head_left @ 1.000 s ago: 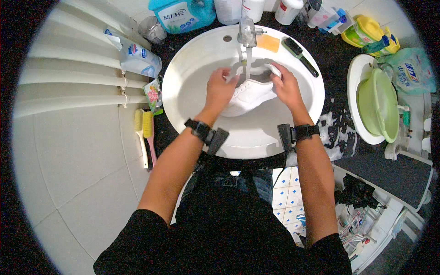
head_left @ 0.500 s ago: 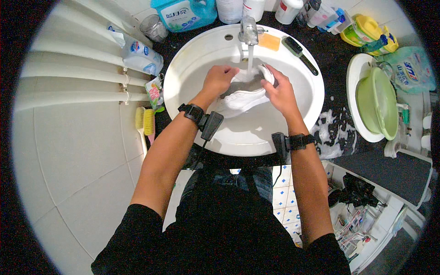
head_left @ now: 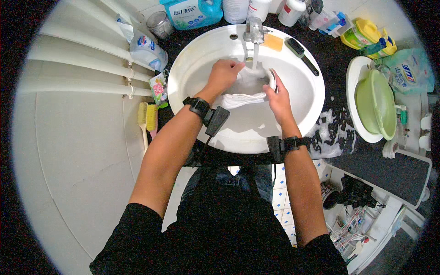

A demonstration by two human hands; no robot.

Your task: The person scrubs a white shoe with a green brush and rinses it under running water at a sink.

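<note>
A wet white shoe (head_left: 243, 100) is held over the white oval sink (head_left: 305, 110), its opening turned up. Water runs from the metal tap (head_left: 255, 31) into that opening. At the shoe's right end, my right hand (head_left: 279, 99) grips the rim, thumb toward the inside and fingers along the outside. My left hand (head_left: 224, 75) is closed in a pinch at the upper left of the opening, on the shoe's edge. The thumb and fingertips there are partly hidden. My left wrist and hand cover some of the shoe's left end.
An orange soap bar (head_left: 273, 43) and a dark brush (head_left: 301, 56) lie on the sink's back right rim. Bottles, including a blue jug (head_left: 195, 13), line the back. A green basin (head_left: 373, 103) stands right, beside suds (head_left: 327, 137). Yellow-bristled brushes (head_left: 147, 117) lie left.
The shoe has tipped so its opening faces the stream more, and the side near me has turned. My left hand has shifted slightly up and right relative to it. The view has moved a little.
</note>
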